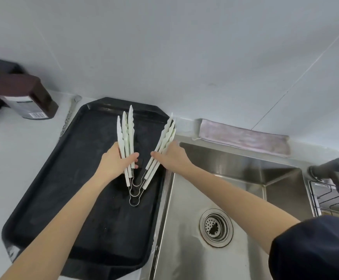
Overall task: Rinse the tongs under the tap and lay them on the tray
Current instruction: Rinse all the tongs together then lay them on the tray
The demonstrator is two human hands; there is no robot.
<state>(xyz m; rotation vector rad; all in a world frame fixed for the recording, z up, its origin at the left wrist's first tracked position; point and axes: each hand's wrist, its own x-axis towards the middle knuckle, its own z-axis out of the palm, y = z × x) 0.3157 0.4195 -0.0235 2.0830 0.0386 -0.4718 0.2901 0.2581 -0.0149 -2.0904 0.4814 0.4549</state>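
Three pale green tongs (127, 134) with wire loop ends are nested together in a V over the black tray (49, 190). My left hand (117, 160) grips the bundle of left arms. My right hand (171, 153) holds the bundle of right arms, whose tips reach past the tray's right edge. The wire loops rest low on the tray surface. The tray lies on the white counter, left of the steel sink (215, 188). A dark tap (334, 170) shows at the right edge, blurred.
A dark brown bottle (25, 96) stands at the back left of the counter. A folded pinkish cloth (243, 137) lies behind the sink. A wire rack (330, 201) sits at the sink's right. The drain (216, 227) is in the basin's middle.
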